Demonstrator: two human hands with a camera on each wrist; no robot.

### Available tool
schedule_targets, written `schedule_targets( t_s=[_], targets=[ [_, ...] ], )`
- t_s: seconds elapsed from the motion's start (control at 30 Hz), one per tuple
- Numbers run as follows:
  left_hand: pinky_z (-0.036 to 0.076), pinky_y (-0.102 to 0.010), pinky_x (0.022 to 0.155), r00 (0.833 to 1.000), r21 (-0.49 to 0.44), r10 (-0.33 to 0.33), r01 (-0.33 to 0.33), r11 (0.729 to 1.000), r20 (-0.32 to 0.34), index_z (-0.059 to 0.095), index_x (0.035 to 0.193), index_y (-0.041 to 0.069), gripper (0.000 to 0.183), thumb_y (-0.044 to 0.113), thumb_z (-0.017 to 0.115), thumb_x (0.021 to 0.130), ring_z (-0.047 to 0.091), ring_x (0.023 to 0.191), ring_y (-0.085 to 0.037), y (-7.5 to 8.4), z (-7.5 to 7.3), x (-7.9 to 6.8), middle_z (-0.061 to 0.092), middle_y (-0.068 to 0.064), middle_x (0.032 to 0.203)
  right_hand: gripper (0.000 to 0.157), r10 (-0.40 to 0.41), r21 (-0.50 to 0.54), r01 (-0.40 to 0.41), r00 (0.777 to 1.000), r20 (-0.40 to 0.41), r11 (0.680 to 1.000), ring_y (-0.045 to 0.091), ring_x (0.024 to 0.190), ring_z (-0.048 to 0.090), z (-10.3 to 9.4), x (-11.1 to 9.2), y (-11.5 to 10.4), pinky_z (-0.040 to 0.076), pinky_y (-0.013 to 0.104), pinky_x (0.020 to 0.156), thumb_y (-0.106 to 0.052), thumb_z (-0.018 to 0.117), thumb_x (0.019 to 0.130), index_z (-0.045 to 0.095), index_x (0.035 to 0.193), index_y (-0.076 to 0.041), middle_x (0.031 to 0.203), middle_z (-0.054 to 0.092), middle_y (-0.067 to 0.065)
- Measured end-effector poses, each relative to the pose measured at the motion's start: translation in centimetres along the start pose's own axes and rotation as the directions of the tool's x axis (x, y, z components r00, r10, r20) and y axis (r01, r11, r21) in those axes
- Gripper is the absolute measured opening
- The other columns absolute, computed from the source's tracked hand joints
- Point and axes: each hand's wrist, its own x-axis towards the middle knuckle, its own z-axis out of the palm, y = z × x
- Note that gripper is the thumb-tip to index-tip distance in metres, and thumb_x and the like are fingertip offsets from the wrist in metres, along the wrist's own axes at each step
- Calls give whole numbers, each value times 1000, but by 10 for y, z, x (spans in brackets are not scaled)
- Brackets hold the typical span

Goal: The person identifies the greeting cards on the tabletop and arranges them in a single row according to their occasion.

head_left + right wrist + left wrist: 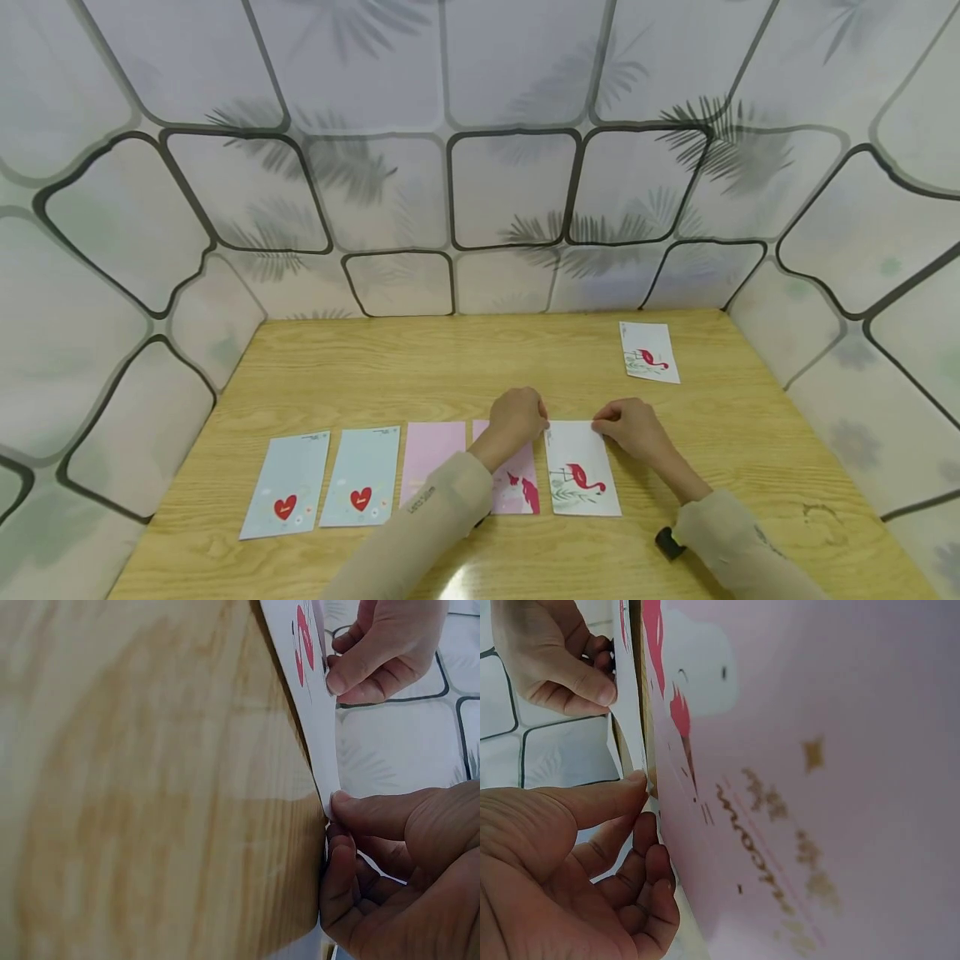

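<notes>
A white flamingo card [583, 467] lies at the right end of a row, its far edge between my two hands. My left hand [517, 417] pinches its far left corner with thumb and fingertips, as the left wrist view shows closely [592, 862]. At the far right corner my right hand [633, 427] pinches the card between thumb and index finger; in the right wrist view the card [315, 727] slants slightly. Beneath my left wrist lies a pink unicorn card [517, 487], partly covered by the arm.
Left of the unicorn card lie another pink card [435, 446], partly hidden by my sleeve, and two pale blue heart cards [360, 475]. A second flamingo card [649, 350] lies at the back right of the wooden table [420, 358]. Patterned cloth walls [510, 183] enclose the table.
</notes>
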Motion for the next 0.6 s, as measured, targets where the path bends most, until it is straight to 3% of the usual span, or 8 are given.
schedule_targets(
  t_s=[0.6],
  targets=[
    [51,-35,82,1000,25,-9,9,1000,-3,75,84,15,12,21,84,87,65,83,-20,-1,3,2,70,2,83,6,10,4,-10,1000,-23,1000,16,75,58,2,0,1,48,31,69,-8,80,88,76,89,-3,82,71,2]
  ],
)
